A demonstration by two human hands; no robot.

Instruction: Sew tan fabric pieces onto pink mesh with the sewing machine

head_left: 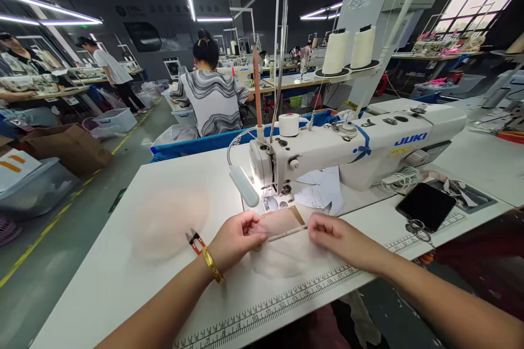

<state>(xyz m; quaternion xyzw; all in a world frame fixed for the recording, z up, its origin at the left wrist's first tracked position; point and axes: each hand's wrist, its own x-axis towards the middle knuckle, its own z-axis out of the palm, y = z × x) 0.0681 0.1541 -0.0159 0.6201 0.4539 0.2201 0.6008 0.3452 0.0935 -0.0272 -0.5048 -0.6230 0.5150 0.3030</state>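
Observation:
Sheer pale fabric (282, 256) with a narrow folded edge stretches between my two hands, in front of the sewing machine (303, 158). My left hand (241, 237) pinches the left end of that edge, a gold bracelet on its wrist. At the right end, the fingers of my right hand (333, 234) are closed on the same edge. A beige piece (282, 221) lies just behind the edge, near the lit needle area. Thread snips (197, 241) with orange handles rest beside my left wrist. Another sheer pale piece (167, 218) is spread on the table's left part.
A small lamp (244, 186) hangs at the machine's left end. Paper pieces (321, 191) lie under the machine arm. A black phone (426, 206) and keys (418, 229) sit at the right. A printed ruler (262, 313) follows the front edge. A person (210, 92) sits beyond the table.

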